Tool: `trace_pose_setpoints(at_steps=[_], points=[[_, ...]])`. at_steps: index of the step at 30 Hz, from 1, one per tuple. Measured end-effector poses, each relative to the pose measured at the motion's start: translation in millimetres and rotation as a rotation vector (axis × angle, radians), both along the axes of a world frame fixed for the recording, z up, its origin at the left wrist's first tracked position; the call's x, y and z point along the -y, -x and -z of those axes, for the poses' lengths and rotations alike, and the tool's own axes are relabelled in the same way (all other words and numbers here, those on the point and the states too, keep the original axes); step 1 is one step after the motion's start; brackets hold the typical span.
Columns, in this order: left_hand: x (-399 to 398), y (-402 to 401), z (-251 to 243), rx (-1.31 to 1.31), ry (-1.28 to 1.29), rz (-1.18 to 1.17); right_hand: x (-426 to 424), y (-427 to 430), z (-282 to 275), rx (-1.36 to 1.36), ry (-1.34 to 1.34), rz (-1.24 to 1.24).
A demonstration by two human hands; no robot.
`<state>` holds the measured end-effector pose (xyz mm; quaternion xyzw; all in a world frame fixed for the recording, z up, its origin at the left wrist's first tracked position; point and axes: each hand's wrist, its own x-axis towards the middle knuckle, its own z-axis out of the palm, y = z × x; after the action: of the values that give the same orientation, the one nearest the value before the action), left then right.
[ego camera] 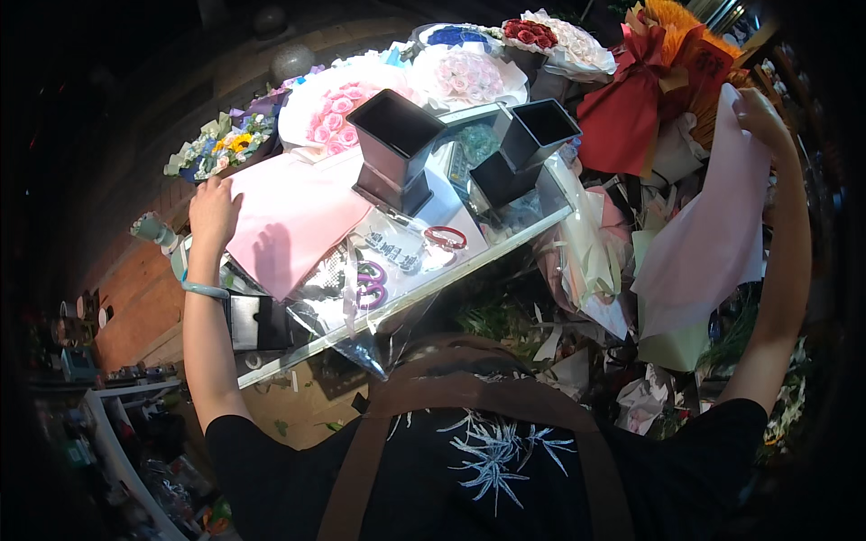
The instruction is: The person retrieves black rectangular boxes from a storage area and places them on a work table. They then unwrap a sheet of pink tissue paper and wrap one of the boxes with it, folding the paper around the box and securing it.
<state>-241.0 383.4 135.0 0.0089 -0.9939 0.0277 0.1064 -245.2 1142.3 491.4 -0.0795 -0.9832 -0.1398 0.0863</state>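
Observation:
My left hand (213, 211) is at the left edge of a pink sheet of wrapping paper (301, 209) lying on the worktable. Its fingers are apart, and its shadow falls on the sheet; whether the fingertips touch the paper I cannot tell. Far to the right, my raised right hand (759, 120) grips another pale pink wrapping sheet (703, 230) by its upper end, and the sheet hangs down. Between my hands, purple-handled scissors (371, 284) and a red ring-shaped item (446, 237) lie on the table, near clear plastic film (389, 247) bearing writing.
Dark square flower buckets (399, 152) (528, 152) stand on the white-edged table (413, 287). Behind them are wrapped bouquets, including a pink rose bouquet (335, 118). A red-wrapped bundle (622, 115) stands at right, above loose papers and greenery. A white shelf unit (111, 439) is lower left.

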Motion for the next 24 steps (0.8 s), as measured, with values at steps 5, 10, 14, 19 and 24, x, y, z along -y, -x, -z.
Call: trace_pose_setpoints(at_steps=[5,10,14,19,24], points=[[-40.0,11.0,21.7,0.131,-0.044,0.23,32.7,-3.3,23.1,-0.172,-0.117,-0.089],[-78.8,5.4,26.1,0.283,-0.259,0.307,-31.1,-3.1,-3.3,-0.288,-0.273,-0.273],[-144.8,-9.3,9.0,0.281,-0.743,0.55,-122.2,-27.9,-30.7,-0.53,-0.392,-0.24],[-253.1,-46.8,11.5,0.914,-1.575,0.828,-182.2,-91.5,90.6,-0.362,-0.065,-0.27],[-354.6,-14.5,35.2,0.981,-2.173,0.189,-147.2,-139.1,216.6,-0.106,0.82,0.258]])
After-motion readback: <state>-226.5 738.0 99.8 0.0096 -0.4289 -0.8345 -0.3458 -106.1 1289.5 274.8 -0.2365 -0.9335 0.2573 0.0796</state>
